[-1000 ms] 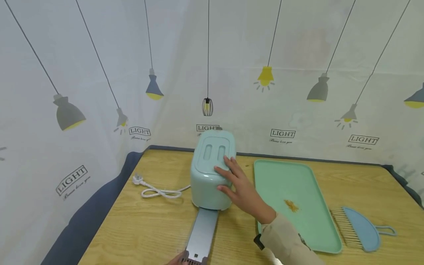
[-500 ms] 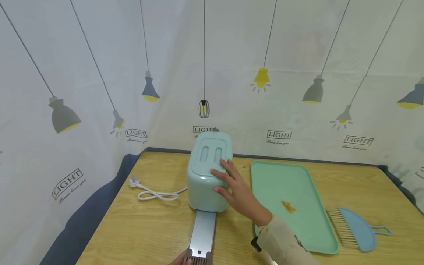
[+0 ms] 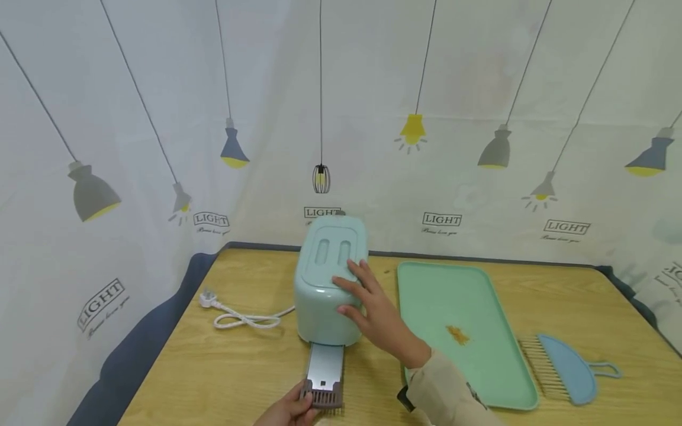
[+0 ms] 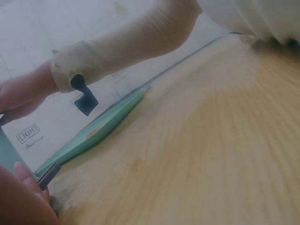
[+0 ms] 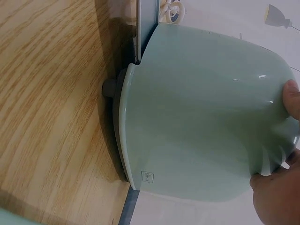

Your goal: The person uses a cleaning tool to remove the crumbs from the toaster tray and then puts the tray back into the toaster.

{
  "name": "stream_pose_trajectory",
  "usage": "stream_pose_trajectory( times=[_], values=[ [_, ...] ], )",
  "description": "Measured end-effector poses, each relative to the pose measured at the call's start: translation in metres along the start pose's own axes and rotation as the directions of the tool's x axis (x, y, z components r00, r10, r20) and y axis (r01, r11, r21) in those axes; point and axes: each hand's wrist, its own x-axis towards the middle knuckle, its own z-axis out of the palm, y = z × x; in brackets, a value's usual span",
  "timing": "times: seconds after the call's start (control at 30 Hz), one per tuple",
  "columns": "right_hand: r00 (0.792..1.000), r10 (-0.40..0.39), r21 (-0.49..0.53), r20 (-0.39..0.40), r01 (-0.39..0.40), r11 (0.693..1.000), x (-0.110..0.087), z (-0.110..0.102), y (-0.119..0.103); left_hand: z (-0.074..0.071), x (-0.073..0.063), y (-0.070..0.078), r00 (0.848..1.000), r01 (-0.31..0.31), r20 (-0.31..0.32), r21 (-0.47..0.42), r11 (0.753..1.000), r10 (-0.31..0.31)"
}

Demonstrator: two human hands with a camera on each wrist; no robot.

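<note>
A pale mint toaster point(image 3: 327, 313) with a lid over its top stands on the wooden table in the head view. From the bottom of its near end sticks out a silver crumb tray point(image 3: 325, 362), partly inside the toaster. My left hand point(image 3: 290, 408) pinches the tray's brown slotted handle point(image 3: 324, 397) at its left side. My right hand point(image 3: 383, 316) rests on the toaster's near right corner, fingers spread over the top edge and thumb against the near end. In the right wrist view the toaster's side point(image 5: 201, 112) fills the middle, with fingertips touching its upper edge.
Right of the toaster lies a green tray point(image 3: 479, 373) with a small heap of brown crumbs point(image 3: 457, 335). Beyond it is a blue brush point(image 3: 570, 367) with pale bristles. A white power cord point(image 3: 245, 319) with its plug lies at left. A printed curtain hangs behind the table.
The crumb tray has slid farther into the toaster, pushed forward by my left hand, so less of it shows. My right hand stays on the toaster. The head view has shifted slightly.
</note>
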Motion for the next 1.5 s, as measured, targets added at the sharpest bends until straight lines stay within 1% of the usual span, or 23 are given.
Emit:
stream_pose_trajectory(
  times=[0.07,0.23,0.37,0.5,0.73,0.9,1.0,1.23,1.4,1.5],
  values=[
    [1.0,0.002,0.008,0.002,-0.002,1.0,-0.001,0.001,-0.001,0.003,0.002,0.003,0.999,-0.005,-0.036,-0.008,1.0,0.005],
    [1.0,0.012,0.02,0.007,-0.012,1.0,-0.001,0.001,-0.003,0.009,0.009,0.009,0.995,-0.058,-0.089,-0.039,0.998,0.054],
    [1.0,0.016,0.019,0.013,-0.016,1.0,-0.001,0.0,-0.004,0.012,0.015,0.015,0.989,-0.082,-0.128,-0.084,0.993,0.071],
    [1.0,0.008,0.017,0.012,-0.009,1.0,0.0,0.0,-0.004,0.013,0.019,0.018,0.989,-0.103,-0.121,-0.122,0.987,0.088],
    [1.0,0.014,0.02,0.013,-0.014,1.0,0.001,-0.001,-0.001,0.013,0.028,0.024,0.989,-0.109,-0.118,-0.157,0.982,0.091],
    [1.0,0.016,0.015,0.02,-0.017,1.0,0.002,-0.002,0.0,0.012,0.034,0.027,0.987,-0.141,-0.098,-0.164,0.976,0.126],
    [1.0,0.018,0.015,0.022,-0.018,1.0,0.002,-0.002,0.001,0.012,0.038,0.028,0.985,-0.16,-0.096,-0.169,0.973,0.145],
    [1.0,0.018,0.013,0.012,-0.018,1.0,0.001,-0.001,0.002,0.013,0.046,0.028,0.98,-0.185,-0.095,-0.147,0.972,0.173],
    [1.0,-0.002,0.013,0.004,0.002,1.0,0.0,0.0,0.001,0.012,0.049,0.027,0.979,-0.193,-0.106,-0.201,0.96,0.174],
    [1.0,-0.009,0.017,-0.003,0.009,1.0,-0.001,0.0,0.001,0.013,0.05,0.028,0.98,-0.19,-0.106,-0.212,0.959,0.171]
  ],
)
